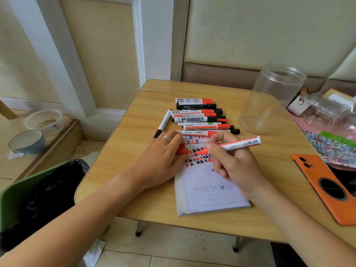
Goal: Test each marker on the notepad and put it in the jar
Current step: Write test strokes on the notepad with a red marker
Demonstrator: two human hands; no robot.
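My right hand (233, 160) grips an uncapped red marker (240, 143), its red tip pointing left over the top of the notepad (210, 191). The lined page carries red and black test marks near its top and faint scribbles lower down. My left hand (161, 160) lies on the notepad's upper left edge and holds the red cap (182, 150) between thumb and fingers. Several red and black markers (200, 117) lie in a row behind the notepad. A clear plastic jar (269, 99) stands open to the right of the row, with nothing visible inside.
The small wooden table (134, 182) also holds an orange phone (327, 185) at the right edge, with stickers and clear packaging (327, 112) behind it. A green bin with a black bag (42, 191) stands left of the table. Bowls (28, 141) sit on a low ledge farther left.
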